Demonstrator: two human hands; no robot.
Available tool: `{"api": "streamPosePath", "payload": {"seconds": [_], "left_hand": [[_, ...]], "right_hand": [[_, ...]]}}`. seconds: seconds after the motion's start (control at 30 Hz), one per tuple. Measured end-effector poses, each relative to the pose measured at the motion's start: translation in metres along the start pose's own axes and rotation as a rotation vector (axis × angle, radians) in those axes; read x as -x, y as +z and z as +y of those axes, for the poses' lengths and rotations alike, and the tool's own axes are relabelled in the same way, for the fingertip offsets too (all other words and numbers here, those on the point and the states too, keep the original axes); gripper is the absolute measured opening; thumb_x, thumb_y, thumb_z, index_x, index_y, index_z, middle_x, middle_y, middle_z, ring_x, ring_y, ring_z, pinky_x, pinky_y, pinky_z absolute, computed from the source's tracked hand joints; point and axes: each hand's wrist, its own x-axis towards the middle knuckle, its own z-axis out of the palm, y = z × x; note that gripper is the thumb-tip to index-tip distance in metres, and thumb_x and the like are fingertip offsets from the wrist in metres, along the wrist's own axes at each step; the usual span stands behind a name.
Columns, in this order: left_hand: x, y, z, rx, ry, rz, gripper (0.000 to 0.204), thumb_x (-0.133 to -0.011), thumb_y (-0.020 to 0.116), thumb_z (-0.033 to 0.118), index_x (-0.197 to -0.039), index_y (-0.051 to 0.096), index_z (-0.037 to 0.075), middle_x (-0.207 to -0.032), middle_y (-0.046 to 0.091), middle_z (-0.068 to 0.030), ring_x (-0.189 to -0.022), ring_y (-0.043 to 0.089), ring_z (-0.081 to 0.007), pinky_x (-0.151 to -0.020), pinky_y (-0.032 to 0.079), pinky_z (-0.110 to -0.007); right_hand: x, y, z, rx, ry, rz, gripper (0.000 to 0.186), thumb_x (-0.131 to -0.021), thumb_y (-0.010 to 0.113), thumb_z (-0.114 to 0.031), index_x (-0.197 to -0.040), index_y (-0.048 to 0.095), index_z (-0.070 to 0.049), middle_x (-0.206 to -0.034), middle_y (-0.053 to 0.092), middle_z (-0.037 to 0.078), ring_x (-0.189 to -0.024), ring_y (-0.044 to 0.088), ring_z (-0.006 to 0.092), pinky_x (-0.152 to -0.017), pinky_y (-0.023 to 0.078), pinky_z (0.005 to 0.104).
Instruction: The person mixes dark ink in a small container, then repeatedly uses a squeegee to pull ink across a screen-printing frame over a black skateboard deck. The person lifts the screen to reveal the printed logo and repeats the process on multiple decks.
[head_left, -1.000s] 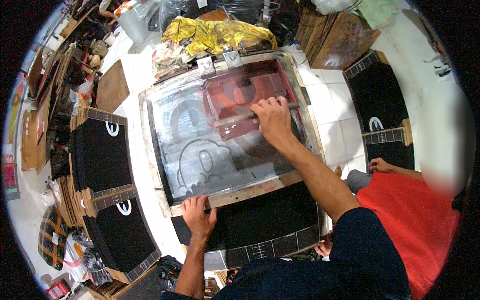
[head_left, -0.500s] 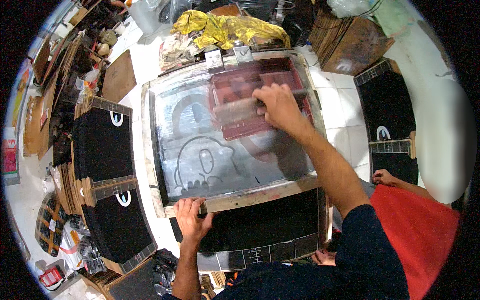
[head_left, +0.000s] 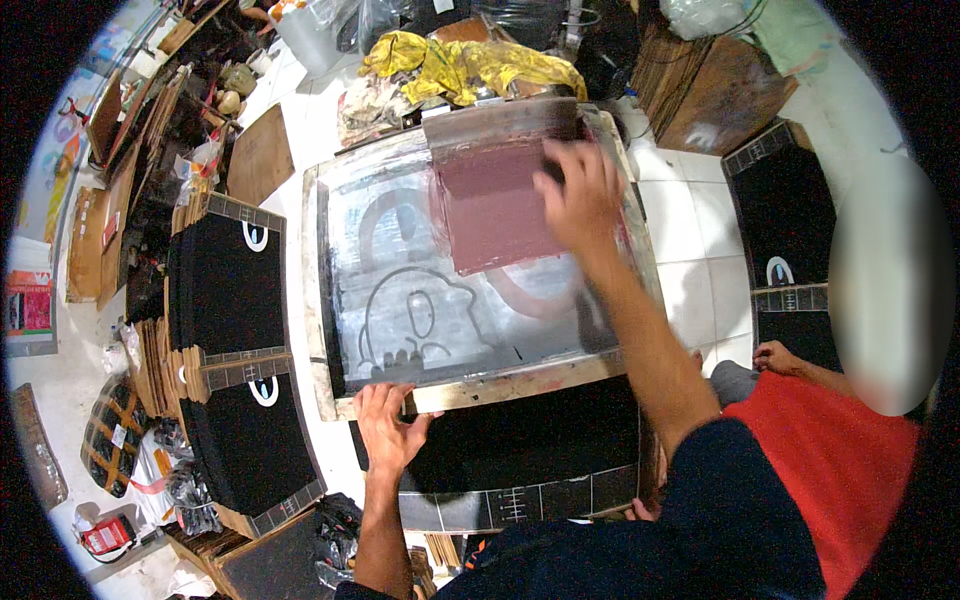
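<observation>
A wooden-framed printing screen (head_left: 520, 388) lies in front of me, its pale mesh showing an outlined figure and larger curved shapes. My left hand (head_left: 390, 425) is closed on the near left part of the frame, fingers over the top and thumb at the front edge. Over a patch of maroon ink (head_left: 490, 205), my right hand (head_left: 582, 195) hovers with loosely bent, parted fingers, slightly blurred and empty. A wide squeegee (head_left: 495, 123) leans at the screen's far side, apart from that hand. Below the near frame edge a black panel (head_left: 540, 440) with a ruled border shows.
Black printed panels (head_left: 235, 280) lie at the left, and more (head_left: 785, 210) at the right. A yellow cloth (head_left: 470, 68) is heaped behind the screen. Stacked boards (head_left: 715, 90) stand far right. A person in red (head_left: 820, 440) is close on my right, one hand (head_left: 775, 356) near a panel.
The squeegee has gone from mid-patch to the far side of the screen, and my right hand has let go of it. My left hand stays on the frame. The view has shifted slightly.
</observation>
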Motion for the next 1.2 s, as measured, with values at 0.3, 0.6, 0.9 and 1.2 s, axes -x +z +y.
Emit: {"api": "streamPosePath", "payload": {"seconds": [0.3,0.6,0.9,1.2], "left_hand": [[-0.045,-0.135,0.035,-0.071,0.218,0.053,0.06,-0.068,0.088,0.052,-0.107,0.076,0.008,-0.1,0.067,-0.0105,-0.1,0.061,-0.0309,-0.1,0.035,-0.052],[0.042,-0.061,-0.178,0.434,-0.187,0.73,0.078,-0.084,0.085,0.008,-0.149,0.045,-0.004,-0.148,0.05,-0.0232,-0.136,0.052,-0.0344,-0.117,0.039,-0.046],[0.474,0.215,-0.223,1.101,-1.297,-0.039,0.039,-0.095,0.075,0.022,-0.123,0.072,-0.005,-0.085,0.075,-0.0096,-0.076,0.064,-0.0178,-0.066,0.052,-0.037],[0.5,0.225,-0.173,1.416,-1.367,0.333,0.036,-0.102,0.065,0.018,-0.13,0.068,-0.005,-0.12,0.073,-0.0191,-0.101,0.069,-0.0259,-0.087,0.055,-0.036]], "right_hand": [[0.08,-0.154,-0.117,0.119,-0.183,0.033,0.047,-0.094,0.064,-0.054,-0.116,0.069,-0.013,-0.11,0.062,0.012,-0.106,0.059,0.0345,-0.088,0.044,0.0507],[-0.128,-0.2,-0.186,0.15,0.041,-0.015,0.055,-0.096,0.054,-0.065,-0.103,0.076,-0.016,-0.096,0.075,0.01,-0.098,0.07,0.034,-0.085,0.054,0.0491],[-0.205,-0.196,-0.18,0.296,0.142,-0.107,0.065,-0.094,0.045,-0.073,-0.116,0.077,-0.02,-0.111,0.077,0.012,-0.112,0.069,0.0347,-0.098,0.05,0.0471],[-0.222,-0.2,-0.165,0.258,0.122,-0.167,0.065,-0.094,0.047,-0.069,-0.119,0.076,-0.016,-0.121,0.073,0.018,-0.115,0.067,0.0387,-0.099,0.05,0.0495]]}}
